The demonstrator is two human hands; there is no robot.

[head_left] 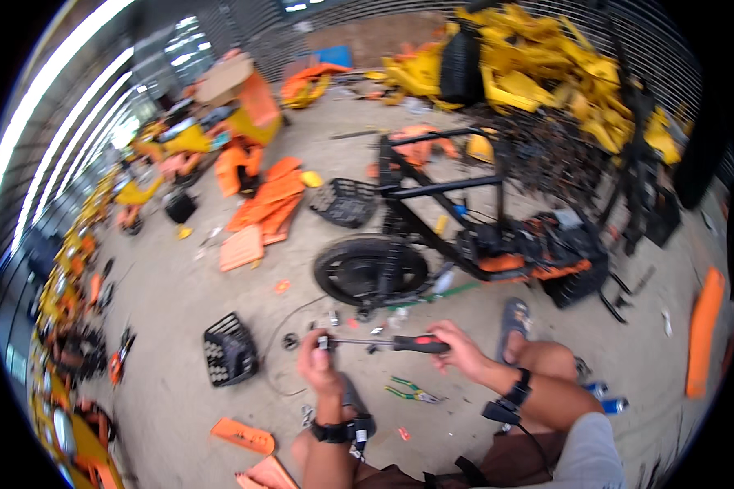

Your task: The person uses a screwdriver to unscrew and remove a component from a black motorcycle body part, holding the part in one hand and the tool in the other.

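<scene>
My right hand (462, 354) is closed round the end of a screwdriver (418, 344) with a black and red handle. Its thin shaft points left, and the tip reaches a small dark part (324, 342) with a pale patch. That part is pinched in my left hand (320, 371); it is too small to name. On the floor just below the screwdriver lie pliers (413, 394) with green and yellow handles. Beyond my hands rests a stripped black motorbike frame (444, 191) with a black wheel (370, 270) at its left end.
A black plastic basket (231, 349) stands left of my hands, and another basket (346, 202) sits farther off. Orange panels (267, 204) lie at far left, a long orange piece (704, 332) at right. Yellow body panels (538, 69) are heaped at the back. Blue cans (613, 405) lie near my right elbow.
</scene>
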